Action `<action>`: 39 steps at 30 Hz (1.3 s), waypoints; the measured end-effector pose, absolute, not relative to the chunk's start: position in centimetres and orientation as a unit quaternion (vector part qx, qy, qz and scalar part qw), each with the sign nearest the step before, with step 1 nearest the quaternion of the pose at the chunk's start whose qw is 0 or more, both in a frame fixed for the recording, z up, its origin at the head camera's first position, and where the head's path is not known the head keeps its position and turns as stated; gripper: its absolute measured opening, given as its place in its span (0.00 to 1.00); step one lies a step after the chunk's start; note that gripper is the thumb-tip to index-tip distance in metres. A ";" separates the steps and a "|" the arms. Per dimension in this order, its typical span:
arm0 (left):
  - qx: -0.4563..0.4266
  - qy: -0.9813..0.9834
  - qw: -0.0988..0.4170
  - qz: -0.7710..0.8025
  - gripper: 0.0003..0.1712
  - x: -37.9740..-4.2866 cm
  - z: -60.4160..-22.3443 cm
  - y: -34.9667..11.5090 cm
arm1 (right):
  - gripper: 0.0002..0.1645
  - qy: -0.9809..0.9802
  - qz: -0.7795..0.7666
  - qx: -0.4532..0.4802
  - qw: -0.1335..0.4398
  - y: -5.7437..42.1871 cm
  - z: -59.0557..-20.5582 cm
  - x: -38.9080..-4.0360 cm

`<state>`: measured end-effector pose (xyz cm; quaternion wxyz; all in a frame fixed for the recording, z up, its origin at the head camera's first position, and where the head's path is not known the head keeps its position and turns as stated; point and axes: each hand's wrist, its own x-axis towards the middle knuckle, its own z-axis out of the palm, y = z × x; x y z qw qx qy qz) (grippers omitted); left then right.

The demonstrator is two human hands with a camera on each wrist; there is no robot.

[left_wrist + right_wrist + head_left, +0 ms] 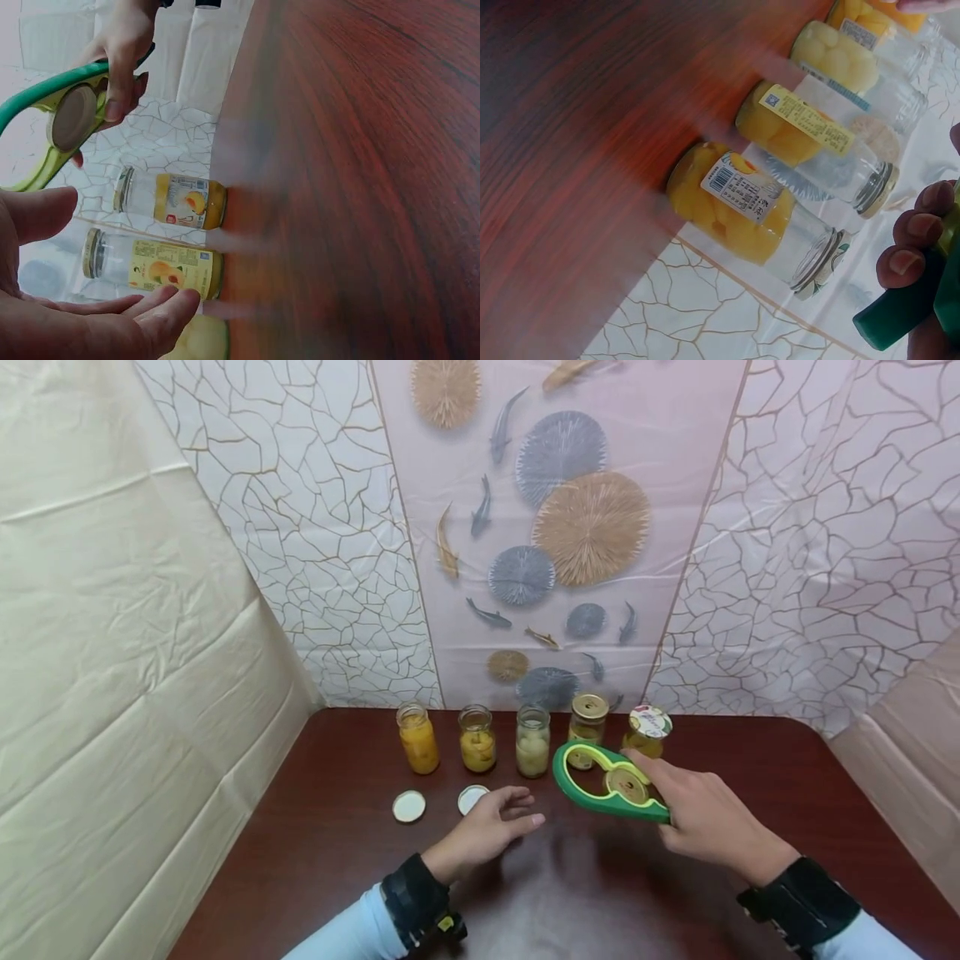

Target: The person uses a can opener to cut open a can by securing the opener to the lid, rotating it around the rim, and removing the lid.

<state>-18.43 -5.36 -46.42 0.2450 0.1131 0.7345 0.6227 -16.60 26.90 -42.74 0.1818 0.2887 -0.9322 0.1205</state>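
Observation:
My right hand [708, 810] grips a green jar opener [577, 793] with a lime inner edge, raised over the table. A gold lid [627, 785] sits within one of the opener's rounded gaps, and it shows as a pale disc in the left wrist view. My left hand [491, 827] is held out with relaxed fingers and holds nothing, overlapping a white lid [471, 797] in the head view. Behind the opener stand a jar with a gold lid [590, 707] and a fruit jar with a patterned lid [650, 722].
Three lidless jars stand left of these: one of orange fruit [420, 747], one of yellow fruit [477, 750] and one of pale round fruit [532, 753]. Another white lid [408, 807] lies in front of them. A patterned cloth [345, 568] hangs behind the dark wood table [315, 860].

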 end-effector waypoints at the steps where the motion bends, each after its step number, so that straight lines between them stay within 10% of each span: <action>1: 0.114 0.732 0.243 0.626 0.36 -18.4 -46.5 -5.3 | 0.56 -0.933 0.119 0.289 0.179 26.8 -42.7 -16.6; 14: 0.237 0.588 0.314 0.707 0.23 -17.4 -44.7 -2.5 | 0.62 -0.918 0.130 0.329 0.181 24.2 -42.0 -15.7; 24: 0.300 0.497 0.361 0.730 0.48 -16.4 -43.3 -1.4 | 0.69 -0.904 0.150 0.347 0.201 22.5 -41.1 -14.6; 39: 0.305 0.484 0.363 0.735 0.47 -16.4 -43.5 -1.4 | 0.64 -0.905 0.150 0.344 0.199 22.4 -41.5 -14.4</action>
